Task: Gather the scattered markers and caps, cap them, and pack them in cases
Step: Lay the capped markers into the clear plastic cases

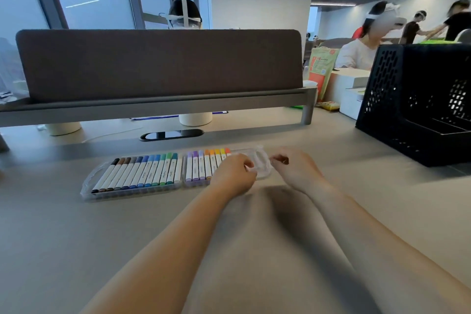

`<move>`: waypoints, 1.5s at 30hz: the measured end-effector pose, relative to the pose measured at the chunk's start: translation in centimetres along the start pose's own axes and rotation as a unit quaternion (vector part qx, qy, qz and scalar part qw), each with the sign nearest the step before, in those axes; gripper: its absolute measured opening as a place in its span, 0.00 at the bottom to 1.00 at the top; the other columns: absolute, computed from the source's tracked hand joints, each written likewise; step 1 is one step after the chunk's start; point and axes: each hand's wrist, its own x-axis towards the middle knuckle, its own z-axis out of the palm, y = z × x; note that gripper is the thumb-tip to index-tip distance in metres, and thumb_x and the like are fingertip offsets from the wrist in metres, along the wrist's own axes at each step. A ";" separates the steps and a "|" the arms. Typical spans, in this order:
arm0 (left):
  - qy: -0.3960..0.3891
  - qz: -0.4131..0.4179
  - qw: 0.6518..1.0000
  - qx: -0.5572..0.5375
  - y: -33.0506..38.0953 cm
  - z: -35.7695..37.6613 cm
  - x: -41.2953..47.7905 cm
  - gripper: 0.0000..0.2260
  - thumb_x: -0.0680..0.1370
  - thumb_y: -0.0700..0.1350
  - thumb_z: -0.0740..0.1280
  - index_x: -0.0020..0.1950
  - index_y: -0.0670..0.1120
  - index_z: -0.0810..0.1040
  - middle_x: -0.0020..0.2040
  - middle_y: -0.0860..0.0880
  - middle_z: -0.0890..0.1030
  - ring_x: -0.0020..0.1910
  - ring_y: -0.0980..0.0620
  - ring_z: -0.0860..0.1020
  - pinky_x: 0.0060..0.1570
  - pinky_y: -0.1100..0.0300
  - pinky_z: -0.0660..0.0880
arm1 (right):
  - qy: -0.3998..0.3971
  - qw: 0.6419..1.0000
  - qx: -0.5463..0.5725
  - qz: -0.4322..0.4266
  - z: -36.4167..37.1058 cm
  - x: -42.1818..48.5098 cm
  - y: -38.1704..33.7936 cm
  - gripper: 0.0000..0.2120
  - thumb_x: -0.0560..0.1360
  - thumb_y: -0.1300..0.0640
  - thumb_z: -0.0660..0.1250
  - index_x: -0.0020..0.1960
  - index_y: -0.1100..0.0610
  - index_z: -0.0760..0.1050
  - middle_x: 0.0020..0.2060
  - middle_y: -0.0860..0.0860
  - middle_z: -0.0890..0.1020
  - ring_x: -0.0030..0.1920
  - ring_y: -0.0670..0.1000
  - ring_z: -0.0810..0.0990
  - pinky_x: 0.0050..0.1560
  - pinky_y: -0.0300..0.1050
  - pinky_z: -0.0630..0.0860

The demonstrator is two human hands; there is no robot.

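Head view, only view.

Two cases lie end to end across the beige desk (127,237), long axes running left-right, markers inside lying front-to-back.
- First clear plastic case (89,183), on the left: a full row of white-barrelled capped markers, black through green (142,173).
- Second clear plastic case (262,160), just right of the first and apparently touching it: purple, orange and yellow capped markers (201,163) fill its left part. The rest of the row is hidden behind the hand.

Hands: both at the handle end of the second case.
- Left hand (235,173): over the near right part, fingers curled onto the clear rim, gripping it.
- Right hand (295,168): just beyond the handle, fingers curled with tips drawn together. Whether it pinches anything, cannot tell.

No loose markers or caps visible on the desk.

Judgement: packing nearly done. Closing this case looks next, and both hands are equally near.

Surroundings: black perforated plastic crate (387,99) well apart to the right, dark grey fabric partition (158,64) behind. Neither obstructs.
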 end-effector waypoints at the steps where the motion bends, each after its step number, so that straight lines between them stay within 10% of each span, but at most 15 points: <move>1: -0.015 0.000 1.000 -0.022 0.9 0.6 -0.3 0.10 0.77 0.45 0.65 0.55 0.44 0.80 0.49 0.48 0.79 0.48 0.50 0.76 0.52 0.57 0.74 | 0.010 1.000 0.001 0.028 -0.9 -0.9 0.8 0.10 0.78 0.58 0.62 0.48 0.60 0.81 0.44 0.56 0.83 0.48 0.58 0.78 0.51 0.50 0.74; 13: -0.102 -0.107 0.961 -0.234 7.5 7.5 -2.0 0.16 0.75 0.49 0.69 0.32 0.42 0.72 0.26 0.44 0.75 0.16 0.53 0.70 0.16 0.68 0.65 | 0.056 0.981 -0.064 0.176 -3.1 -5.4 5.4 0.06 0.72 0.56 0.64 0.42 0.53 0.80 0.42 0.53 0.82 0.45 0.56 0.79 0.46 0.45 0.76; 21: -0.101 -0.102 0.963 -0.230 7.8 8.4 -1.3 0.10 0.75 0.44 0.67 0.34 0.43 0.74 0.17 0.50 0.74 0.15 0.55 0.72 0.17 0.67 0.67 | 0.053 0.984 -0.070 0.154 -3.8 -6.0 5.5 0.08 0.75 0.52 0.65 0.44 0.54 0.80 0.48 0.53 0.83 0.50 0.56 0.79 0.45 0.42 0.70; 31: -0.091 -0.030 0.993 0.074 8.1 6.1 -1.5 0.11 0.73 0.45 0.66 0.32 0.46 0.68 0.25 0.50 0.73 0.26 0.56 0.71 0.25 0.63 0.65 | 0.013 0.974 -0.179 0.137 -3.3 -5.4 5.1 0.15 0.77 0.53 0.60 0.58 0.58 0.80 0.63 0.53 0.78 0.59 0.57 0.77 0.55 0.44 0.72; 37: -0.037 -0.028 0.990 0.129 5.9 5.6 -1.7 0.08 0.74 0.51 0.64 0.43 0.47 0.69 0.41 0.49 0.72 0.44 0.49 0.73 0.41 0.59 0.70 | 0.059 0.973 -0.185 0.122 -3.0 -5.8 4.5 0.12 0.75 0.49 0.64 0.52 0.54 0.81 0.52 0.53 0.82 0.52 0.57 0.79 0.42 0.41 0.67; 40: -0.031 -0.046 0.996 0.066 4.8 4.2 -1.7 0.11 0.75 0.53 0.64 0.45 0.46 0.71 0.37 0.50 0.72 0.40 0.52 0.73 0.37 0.60 0.69 | 0.091 0.985 -0.089 0.118 -2.5 -5.4 4.4 0.08 0.72 0.50 0.65 0.36 0.51 0.73 0.42 0.51 0.81 0.44 0.56 0.78 0.36 0.43 0.67; 45: 0.011 -0.087 0.995 -0.035 1.0 1.0 -0.1 0.13 0.74 0.51 0.65 0.34 0.43 0.76 0.29 0.49 0.73 0.31 0.52 0.72 0.35 0.57 0.72 | 0.071 0.987 0.070 0.122 -1.6 -3.6 3.2 0.09 0.75 0.52 0.66 0.40 0.56 0.77 0.35 0.50 0.79 0.39 0.54 0.76 0.41 0.48 0.72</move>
